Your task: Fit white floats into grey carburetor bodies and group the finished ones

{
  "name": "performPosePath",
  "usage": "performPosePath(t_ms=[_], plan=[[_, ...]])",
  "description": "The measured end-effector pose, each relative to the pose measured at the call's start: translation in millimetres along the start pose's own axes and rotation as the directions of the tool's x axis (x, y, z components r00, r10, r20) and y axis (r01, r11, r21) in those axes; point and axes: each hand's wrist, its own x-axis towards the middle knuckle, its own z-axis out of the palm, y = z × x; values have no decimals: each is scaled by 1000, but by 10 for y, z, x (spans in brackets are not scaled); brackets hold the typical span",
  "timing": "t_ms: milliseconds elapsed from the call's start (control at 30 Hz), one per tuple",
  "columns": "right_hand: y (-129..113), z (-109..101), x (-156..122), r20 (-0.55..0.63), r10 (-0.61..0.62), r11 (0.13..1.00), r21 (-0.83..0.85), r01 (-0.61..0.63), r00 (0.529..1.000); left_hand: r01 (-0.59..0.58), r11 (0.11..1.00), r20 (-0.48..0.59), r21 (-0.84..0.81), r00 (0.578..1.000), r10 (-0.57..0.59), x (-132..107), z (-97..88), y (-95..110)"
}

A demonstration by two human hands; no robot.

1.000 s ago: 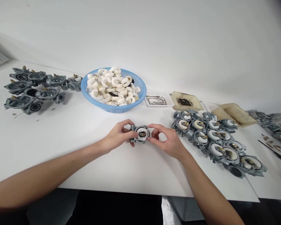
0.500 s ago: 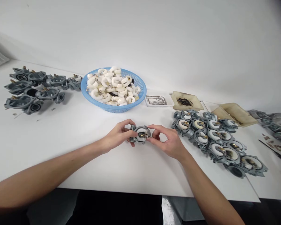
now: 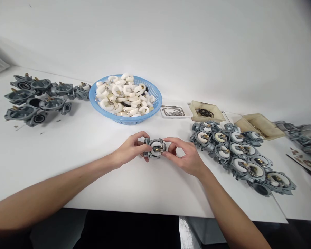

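Near the table's front middle, my left hand (image 3: 131, 150) grips a grey metal carburetor body (image 3: 153, 155) by its left side, fingers wrapped behind and thumb on top. A white ring-shaped float (image 3: 155, 144) sits in the carburetor's open bowl, with small brass parts in its middle. My right hand (image 3: 185, 155) closes on the right side of the same carburetor, index finger at the upper end and thumb at the lower end of the float's metal hinge. Whether a small pin lies between those fingertips I cannot make out.
A blue basket (image 3: 98, 110) heaped with white floats stands behind my hands. Several carburetor bodies (image 3: 52, 103) lie at left, and a group holding floats (image 3: 223, 152) at right. Behind them are a white tray of thin pins (image 3: 175, 111) and a beige tray of black rings (image 3: 219, 116).
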Motion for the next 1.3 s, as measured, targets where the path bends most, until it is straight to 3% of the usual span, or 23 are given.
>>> performPosePath(t_ms=[467, 867, 1300], plan=[[16, 14, 1, -10, -92, 995, 33, 92, 996, -13, 998, -1, 69, 1000, 13, 1, 5, 21], [-33, 11, 10, 22, -94, 990, 104, 91, 995, -17, 1000, 79, 21, 997, 15, 7, -18, 3], [-62, -60, 47, 94, 82, 960, 261, -104, 992, 8, 998, 104, 60, 994, -15, -5, -2, 2]])
